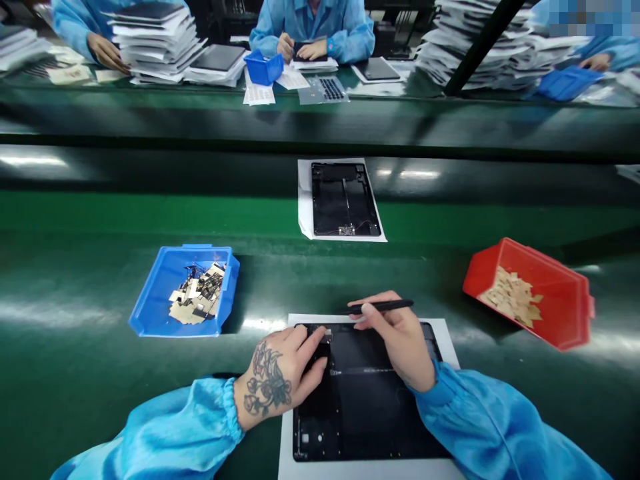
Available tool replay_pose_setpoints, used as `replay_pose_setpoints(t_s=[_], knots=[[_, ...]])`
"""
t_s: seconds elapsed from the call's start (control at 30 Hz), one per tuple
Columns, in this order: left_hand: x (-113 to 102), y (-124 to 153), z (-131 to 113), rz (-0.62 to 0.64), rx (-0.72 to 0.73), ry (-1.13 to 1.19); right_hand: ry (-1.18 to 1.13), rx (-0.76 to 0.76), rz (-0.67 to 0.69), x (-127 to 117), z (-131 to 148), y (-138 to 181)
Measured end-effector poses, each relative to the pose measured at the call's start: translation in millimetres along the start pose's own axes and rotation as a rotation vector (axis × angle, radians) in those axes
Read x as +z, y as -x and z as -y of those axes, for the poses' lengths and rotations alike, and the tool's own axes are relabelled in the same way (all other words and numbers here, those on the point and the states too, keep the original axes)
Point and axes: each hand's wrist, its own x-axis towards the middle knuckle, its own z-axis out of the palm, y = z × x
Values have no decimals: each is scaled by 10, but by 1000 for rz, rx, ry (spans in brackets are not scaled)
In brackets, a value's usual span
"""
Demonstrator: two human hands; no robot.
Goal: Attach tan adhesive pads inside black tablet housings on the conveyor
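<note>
A black tablet back shell point(365, 413) lies on a white sheet point(287, 460) in front of me. My left hand point(280, 377) rests on the shell's upper left part, its index finger stretched to a small component point(329, 332) at the top edge. My right hand point(400, 340) hovers over the shell's top and is closed around a thin black stylus-like tool point(385, 307), held level and pointing right.
A blue bin point(150, 307) of small parts sits to my left, a red bin point(565, 313) of tan pieces to my right. A second black shell point(344, 199) lies on a white sheet farther back. Across the belt, people in blue coats work among stacked trays point(155, 40).
</note>
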Motion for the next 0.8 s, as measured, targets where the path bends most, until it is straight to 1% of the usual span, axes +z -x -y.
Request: replay_pose_setpoints(t_s=[0.13, 0.2, 0.27, 0.33, 0.4, 0.43, 0.47, 0.5, 0.57, 0.67, 0.73, 0.8], knots=[[-38, -15, 75, -107, -56, 233, -112, 24, -100, -130, 159, -52], [-66, -57, 137, -180, -88, 323, -139, 25, -117, -219, 278, -74], [-76, -128, 196, -243, -98, 304, -91, 25, -87, -309, 391, -120], [-55, -221, 236, -263, -88, 222, 84, 19, -36, -389, 473, -235], [-9, -319, 249, -234, -72, 165, 426, 4, -10, -449, 515, -460], [16, -364, 246, -214, -59, 155, 625, -6, -14, -470, 522, -617], [40, -403, 239, -194, -45, 152, 880, -12, -26, -485, 522, -799], [60, -434, 229, -174, -32, 151, 975, -13, -33, -493, 517, -1000], [84, -472, 211, -138, -11, 140, 1089, 6, -59, -482, 492, -1416], [93, -479, 193, -101, -2, 119, 1212, 118, -125, -394, 424, -1944], [98, -469, 185, -87, -19, 127, 1261, 191, -155, -300, 374, -2175], [113, -461, 177, -88, -45, 140, 1292, 241, -167, -211, 340, -2310]])
